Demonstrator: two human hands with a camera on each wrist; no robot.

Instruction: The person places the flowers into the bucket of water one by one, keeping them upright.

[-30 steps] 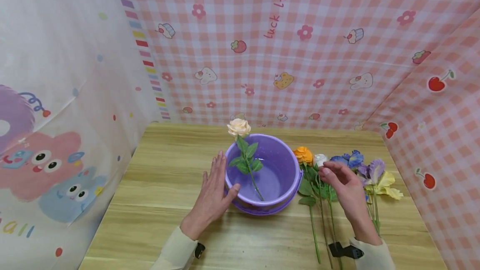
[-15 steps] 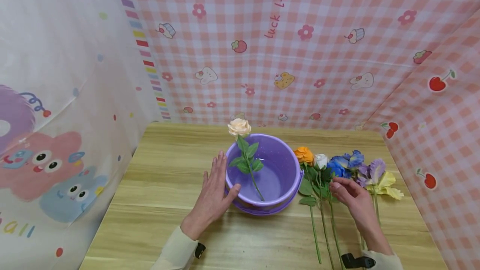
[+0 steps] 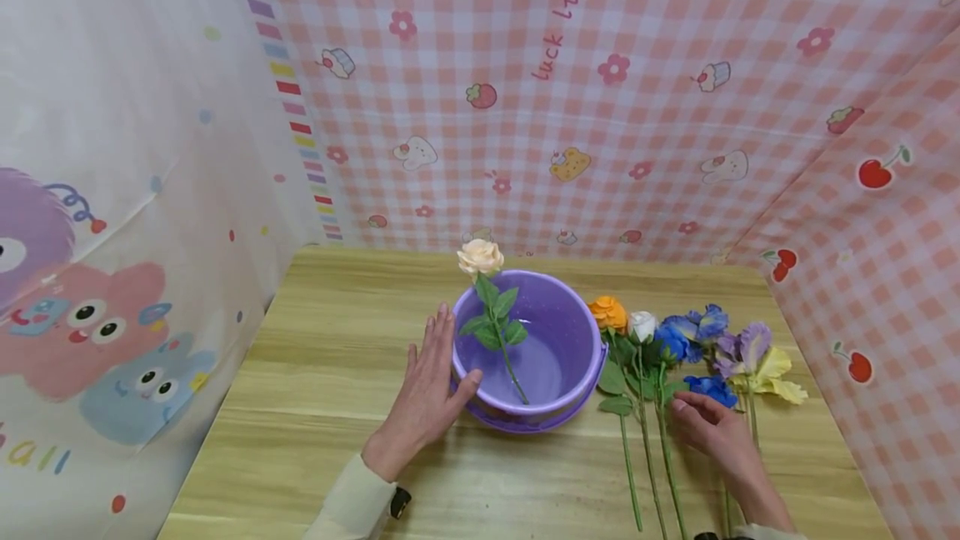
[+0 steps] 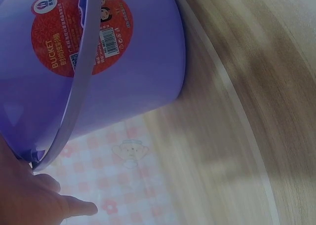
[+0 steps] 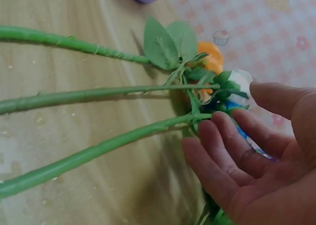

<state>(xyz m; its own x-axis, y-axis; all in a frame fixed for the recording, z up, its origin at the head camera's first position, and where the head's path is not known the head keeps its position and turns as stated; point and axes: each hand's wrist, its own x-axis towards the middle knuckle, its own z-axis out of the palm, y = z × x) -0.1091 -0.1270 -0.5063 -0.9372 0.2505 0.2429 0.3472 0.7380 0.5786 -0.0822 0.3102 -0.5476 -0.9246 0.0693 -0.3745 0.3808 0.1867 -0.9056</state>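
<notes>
The counter [image 3: 337,332] carries the purple bucket [image 3: 558,332], which looks light, stiff and a little slippery; its rim should give a good hold. On the right lie the flowers [image 3: 670,340], probably light, soft in petal, so better pinched by the firmer stems. The cream rose [image 3: 480,258] leans inside, at left. The left hand [image 3: 423,398], straight-fingered, rests against the bucket; the right hand [image 3: 716,432], fingers loosely parted beside a stem [image 5: 113,142], seems to hold nothing.
</notes>
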